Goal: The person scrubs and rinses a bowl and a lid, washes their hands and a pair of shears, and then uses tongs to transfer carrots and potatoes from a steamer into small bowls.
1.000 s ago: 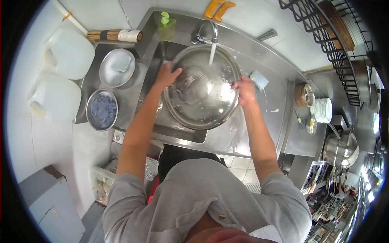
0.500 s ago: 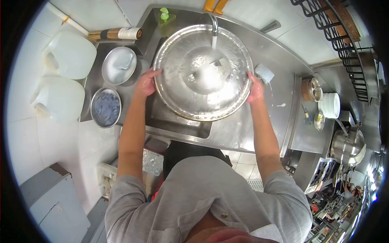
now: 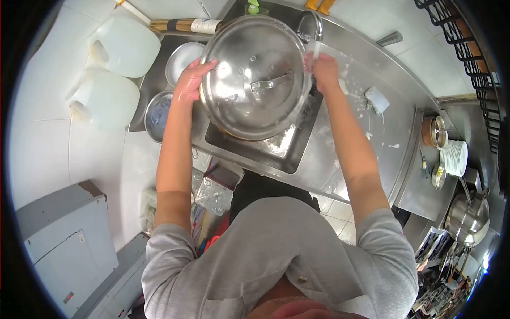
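Observation:
A large round metal pot lid [image 3: 239, 109] with a strap handle is held over the sink basin [image 3: 249, 154], its wet top towards me. My left hand [image 3: 192, 81] grips the lid's left rim, the thumb lying on top and the other fingers partly hidden behind it. At the opposite rim, my right hand [image 3: 325, 72] is closed on the edge, its fingertips partly hidden by running water. That stream falls from the curved tap [image 3: 319, 32] onto the right rim and hand.
Two metal bowls, one upper [image 3: 183, 59] and one lower [image 3: 158, 114], stand left of the basin beside white plastic jugs [image 3: 106, 98]. A bamboo brush [image 3: 183, 25] lies behind them. A pale sponge [image 3: 376, 100] rests on the foamy right drainboard [image 3: 353, 159]. Stacked plates [image 3: 454, 158] stand farther right.
The lid has turned and tilted in my hands and shifted left relative to the tap. Water that struck its top now runs by the right rim. My head view has shifted too.

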The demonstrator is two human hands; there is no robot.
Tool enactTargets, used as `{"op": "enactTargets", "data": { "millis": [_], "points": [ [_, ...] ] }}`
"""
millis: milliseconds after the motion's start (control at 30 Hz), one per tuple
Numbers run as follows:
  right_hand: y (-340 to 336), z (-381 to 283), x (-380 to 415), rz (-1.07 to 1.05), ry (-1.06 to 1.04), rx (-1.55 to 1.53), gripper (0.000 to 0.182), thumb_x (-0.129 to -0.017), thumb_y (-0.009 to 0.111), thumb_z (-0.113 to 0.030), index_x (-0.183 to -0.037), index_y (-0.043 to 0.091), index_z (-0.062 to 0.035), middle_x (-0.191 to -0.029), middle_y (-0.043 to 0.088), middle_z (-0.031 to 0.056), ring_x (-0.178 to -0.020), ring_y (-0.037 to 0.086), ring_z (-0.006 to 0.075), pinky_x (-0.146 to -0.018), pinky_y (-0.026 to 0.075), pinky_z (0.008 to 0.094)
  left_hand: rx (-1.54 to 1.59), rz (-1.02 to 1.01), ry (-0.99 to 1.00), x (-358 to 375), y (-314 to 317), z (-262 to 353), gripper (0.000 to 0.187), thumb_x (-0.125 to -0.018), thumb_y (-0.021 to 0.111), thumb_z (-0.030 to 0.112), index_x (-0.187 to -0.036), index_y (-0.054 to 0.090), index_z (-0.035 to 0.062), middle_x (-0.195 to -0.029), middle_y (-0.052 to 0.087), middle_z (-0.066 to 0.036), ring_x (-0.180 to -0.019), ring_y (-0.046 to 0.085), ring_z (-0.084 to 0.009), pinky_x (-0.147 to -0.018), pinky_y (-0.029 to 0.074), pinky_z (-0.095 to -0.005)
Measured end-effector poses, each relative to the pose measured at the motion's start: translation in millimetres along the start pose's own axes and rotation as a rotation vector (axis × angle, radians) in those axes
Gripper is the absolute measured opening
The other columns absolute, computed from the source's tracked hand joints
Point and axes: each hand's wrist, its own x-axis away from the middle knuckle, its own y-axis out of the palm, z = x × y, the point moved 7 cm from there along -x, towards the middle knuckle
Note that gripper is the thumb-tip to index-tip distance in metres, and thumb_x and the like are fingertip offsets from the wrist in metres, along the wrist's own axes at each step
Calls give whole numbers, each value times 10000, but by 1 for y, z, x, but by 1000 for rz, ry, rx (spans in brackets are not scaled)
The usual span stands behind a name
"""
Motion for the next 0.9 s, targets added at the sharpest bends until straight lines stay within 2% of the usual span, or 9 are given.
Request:
{"op": "enactTargets", "data": {
  "millis": [133, 233, 333, 467, 500, 600, 633, 767, 900],
  "points": [
    [46, -17, 3, -588, 438, -455, 321, -981, 587, -100, -1204, 592, 131, -1117, 694, 264, -989, 711, 364, -921, 600, 455, -68, -13, -83, -30, 8, -36, 482, -883, 781, 141, -1282, 571, -28, -1044, 699, -88, -888, 697, -170, -779, 588, -324],
    [43, -20, -5, -305, 311, -457, 329, -995, 563, -112, -1208, 585, 137, -1126, 689, 276, -1029, 703, 376, -926, 594, 460, -152, -47, -135, -52, 38, -64, 486, -886, 778, 140, -1286, 564, -36, -1032, 698, -89, -864, 697, -168, -759, 584, -320],
    [55, -28, 16, -707, 481, -557, 343, -1004, 548, -129, -1207, 581, 146, -1149, 677, 292, -1051, 689, 397, -962, 572, 485, -245, -190, -207, -57, 86, -85, 409, -889, 768, 130, -1230, 608, -28, -1020, 711, -89, -849, 697, -164, -740, 586, -325],
    [38, -15, -7, -422, 346, -653, 337, -1009, 555, -152, -1218, 591, 110, -1213, 662, 271, -1129, 666, 355, -1002, 553, 468, -287, -340, -276, -87, 118, -128, 375, -881, 772, 112, -1214, 631, 10, -1027, 717, -72, -859, 706, -174, -764, 589, -343],
    [44, -36, 18, -611, 395, -690, 321, -1004, 562, -148, -1198, 604, 103, -1143, 688, 235, -1089, 677, 328, -980, 562, 451, -328, -335, -274, -85, 129, -130, 362, -882, 768, 109, -1205, 634, 14, -1020, 717, -72, -852, 707, -176, -757, 590, -340],
    [33, -17, 5, -273, 311, -288, 331, -993, 571, -140, -1216, 601, 104, -1061, 708, 192, -1000, 696, 295, -906, 586, 397, -377, -323, -291, -109, 121, -157, 349, -879, 753, 89, -1197, 631, 11, -1006, 712, -68, -829, 704, -179, -738, 593, -340],
    [19, -13, 0, -46, 284, -378, 201, -908, 646, -68, -1035, 703, 76, -923, 721, 154, -813, 679, 236, -765, 583, 400, -457, -313, -276, -112, 124, -156, 349, -880, 750, 84, -1198, 628, 9, -1008, 711, -66, -834, 703, -177, -739, 594, -341],
    [-67, -7, 6, -48, -141, 8, 224, -911, 651, -101, -1108, 705, -9, -961, 732, 93, -849, 676, 159, -784, 560, 344, -366, -286, -272, -91, 96, -145, 360, -891, 729, 68, -1225, 608, 8, -1039, 705, -68, -895, 694, -165, -789, 581, -326],
    [-215, 38, 11, 229, -710, 1406, 502, -908, 669, -276, -1394, 579, -195, -1419, 552, 214, -1303, 513, 390, -1084, 410, 505, -352, -121, -282, -55, 22, -160, 440, -918, 704, 94, -1328, 546, 62, -1136, 674, -55, -987, 660, -157, -868, 555, -331]
  ]
}}
